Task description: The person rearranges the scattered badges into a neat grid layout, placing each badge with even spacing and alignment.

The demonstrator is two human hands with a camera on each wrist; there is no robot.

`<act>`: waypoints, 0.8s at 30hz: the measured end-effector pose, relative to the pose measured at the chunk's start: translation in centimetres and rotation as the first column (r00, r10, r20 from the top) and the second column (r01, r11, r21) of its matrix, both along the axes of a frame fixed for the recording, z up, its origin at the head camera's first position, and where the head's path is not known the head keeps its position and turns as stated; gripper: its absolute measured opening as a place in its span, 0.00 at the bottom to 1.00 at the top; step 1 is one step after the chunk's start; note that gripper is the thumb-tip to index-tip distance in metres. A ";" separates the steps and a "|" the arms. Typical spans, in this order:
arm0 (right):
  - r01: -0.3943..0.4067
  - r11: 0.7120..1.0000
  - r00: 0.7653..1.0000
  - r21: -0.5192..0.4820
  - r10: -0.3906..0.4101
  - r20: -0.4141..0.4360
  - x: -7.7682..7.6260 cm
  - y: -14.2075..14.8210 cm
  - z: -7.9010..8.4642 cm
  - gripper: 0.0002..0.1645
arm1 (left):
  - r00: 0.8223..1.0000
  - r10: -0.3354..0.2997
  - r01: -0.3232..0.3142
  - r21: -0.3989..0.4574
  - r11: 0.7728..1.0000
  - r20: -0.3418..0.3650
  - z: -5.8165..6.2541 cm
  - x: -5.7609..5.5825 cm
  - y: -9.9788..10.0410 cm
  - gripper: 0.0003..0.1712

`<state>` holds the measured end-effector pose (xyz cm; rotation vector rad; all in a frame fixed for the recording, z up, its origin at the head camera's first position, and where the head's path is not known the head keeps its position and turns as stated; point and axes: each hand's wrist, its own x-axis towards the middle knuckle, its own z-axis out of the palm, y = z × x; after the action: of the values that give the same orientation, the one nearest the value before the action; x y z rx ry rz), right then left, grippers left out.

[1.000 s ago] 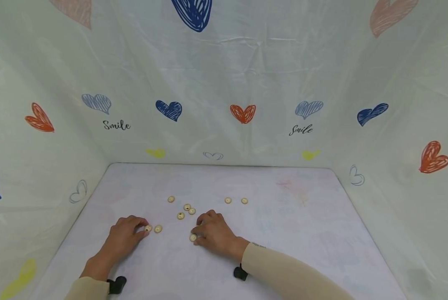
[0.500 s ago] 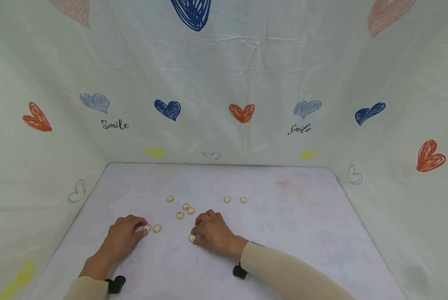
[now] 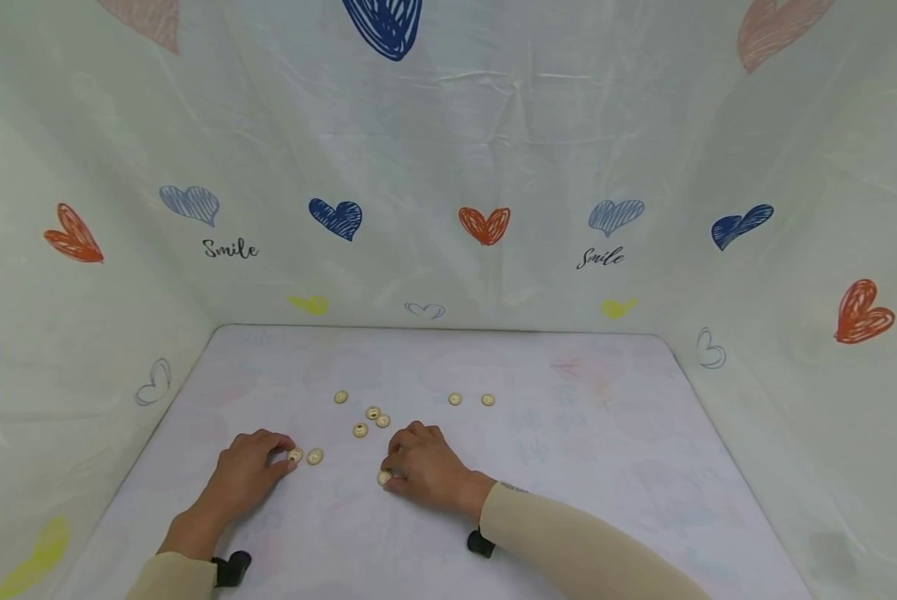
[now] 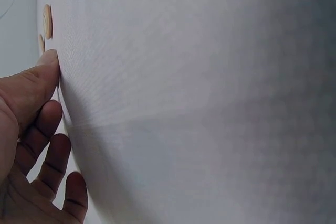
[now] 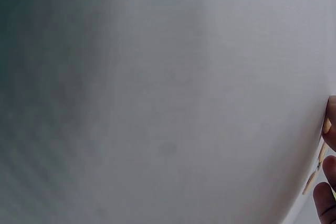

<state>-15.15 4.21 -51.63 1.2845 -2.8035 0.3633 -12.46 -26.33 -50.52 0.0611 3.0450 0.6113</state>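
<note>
In the head view, my left hand (image 3: 249, 471) pinches a small round wooden button (image 3: 294, 455) between thumb and index finger, on the white table. A second wooden button (image 3: 314, 457) lies just right of it, apart from the fingers. My right hand (image 3: 429, 468) holds another button (image 3: 384, 477) at its edge with thumb and forefinger, also at the table top. The left wrist view shows the left thumb (image 4: 39, 77) low against the surface, with buttons (image 4: 48, 22) beyond it. Only fingertips (image 5: 329, 171) of the right hand show in the right wrist view.
Beyond the hands, several loose buttons (image 3: 373, 412) lie in a loose group, with one (image 3: 340, 397) farther back. Two more buttons (image 3: 455, 399) sit to the right of them. A heart-printed curtain (image 3: 448, 250) encloses the table (image 3: 568, 467) at the back and sides.
My right hand has shifted its button very slightly toward me, and its fingers now cover a little more of it. The left hand and the other buttons keep their places.
</note>
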 end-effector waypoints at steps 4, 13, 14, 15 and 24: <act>-0.013 1.000 1.000 0.022 0.013 -0.025 0.1 0.0 0.1 0.10 | 1.000 0.000 0.000 0.004 1.000 0.004 0.1 0.0 0.0 0.15; -0.028 0.999 0.999 0.041 0.029 -0.026 0.0 0.1 0.1 0.12 | 1.000 -0.003 0.003 0.010 1.000 -0.010 -0.3 0.0 -0.1 0.15; -0.031 0.999 0.999 0.041 0.032 -0.025 -0.1 0.1 0.2 0.12 | 1.000 -0.003 0.003 0.011 1.000 -0.013 -0.3 0.0 -0.2 0.15; -0.033 0.999 0.999 0.040 0.034 -0.025 -0.1 0.0 0.3 0.12 | 1.000 -0.004 0.004 0.012 1.000 -0.015 -0.3 0.0 -0.2 0.15; -0.038 0.998 0.998 0.048 0.040 -0.041 0.2 -0.3 0.5 0.12 | 1.000 -0.001 0.001 0.006 1.000 -0.009 -0.2 0.0 -0.2 0.15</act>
<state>-15.00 3.93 -51.16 1.3410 -2.7717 0.2696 -12.48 -26.52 -50.68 0.0649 3.0515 0.6215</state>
